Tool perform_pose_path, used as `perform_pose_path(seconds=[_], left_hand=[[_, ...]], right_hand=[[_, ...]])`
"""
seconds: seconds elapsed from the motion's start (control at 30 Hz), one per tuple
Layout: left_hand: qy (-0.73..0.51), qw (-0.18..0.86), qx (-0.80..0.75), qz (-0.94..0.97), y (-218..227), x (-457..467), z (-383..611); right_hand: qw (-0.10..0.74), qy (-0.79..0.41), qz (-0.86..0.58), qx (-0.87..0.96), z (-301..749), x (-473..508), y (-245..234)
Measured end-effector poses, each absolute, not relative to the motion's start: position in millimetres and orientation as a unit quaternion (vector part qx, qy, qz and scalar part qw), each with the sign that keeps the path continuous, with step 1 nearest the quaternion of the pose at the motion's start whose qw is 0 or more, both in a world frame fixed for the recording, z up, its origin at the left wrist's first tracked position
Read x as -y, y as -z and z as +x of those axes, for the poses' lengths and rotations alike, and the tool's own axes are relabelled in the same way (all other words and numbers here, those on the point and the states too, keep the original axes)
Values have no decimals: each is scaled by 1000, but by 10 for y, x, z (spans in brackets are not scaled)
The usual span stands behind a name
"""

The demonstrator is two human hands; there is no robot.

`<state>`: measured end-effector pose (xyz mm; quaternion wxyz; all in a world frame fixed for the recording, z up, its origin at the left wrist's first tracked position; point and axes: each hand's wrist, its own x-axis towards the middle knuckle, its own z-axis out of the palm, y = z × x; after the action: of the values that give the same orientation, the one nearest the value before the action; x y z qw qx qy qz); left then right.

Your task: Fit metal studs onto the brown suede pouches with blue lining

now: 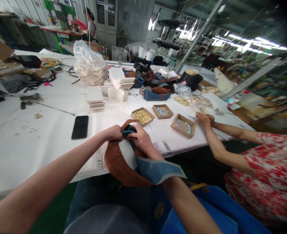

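Note:
A brown and blue leather strip (123,162) hangs in a loop over the table's front edge, gripped by both of my hands. My left hand (114,132) is closed on its upper end, and my right hand (143,139) pinches a folded dark blue part just beside it. The strip's free blue end lies across my right forearm. Just beyond my hands stands a cardboard tray of gold-coloured metal pieces (142,117). What my fingertips press between them is hidden.
Two cardboard trays of silver pieces (163,111) (183,126) sit to the right, near a co-worker's hands (204,119). A black phone (80,127) lies at left. Behind are white pad stacks (95,98), a filled plastic bag (90,65) and piled leather pieces (156,89). A blue bin (202,211) stands below right.

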<state>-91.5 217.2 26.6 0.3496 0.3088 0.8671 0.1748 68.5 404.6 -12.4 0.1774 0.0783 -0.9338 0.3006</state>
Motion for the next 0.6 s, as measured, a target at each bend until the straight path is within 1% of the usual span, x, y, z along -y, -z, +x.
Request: perform_pose_path(seconds=[0.07,0.13,0.27,0.33,0.43,0.53,0.6], left_hand=[[-172,350,-865,316,-294,-2210,-908],[-173,354,-862,321,-305,-2231,-912],[-191,365,-853,320,-268,-2187,-947],[-209,368,-849,316,-230,-2136,-958],[-238,371,-841,315,-176,-2072,-952],[-261,372,-832,317,-141,-2048,-935],[-275,369,-829,317,-127,-2042,-927]], right_hand=[[203,-250,41,946,674,-4012,73],[213,-225,9,951,637,-3964,60],[221,-224,-28,949,508,-3885,142],[221,-253,-30,941,460,-3882,189],[205,-344,-1,916,452,-3939,210],[146,-437,38,887,497,-4035,184],[100,-470,35,876,527,-4081,171]])
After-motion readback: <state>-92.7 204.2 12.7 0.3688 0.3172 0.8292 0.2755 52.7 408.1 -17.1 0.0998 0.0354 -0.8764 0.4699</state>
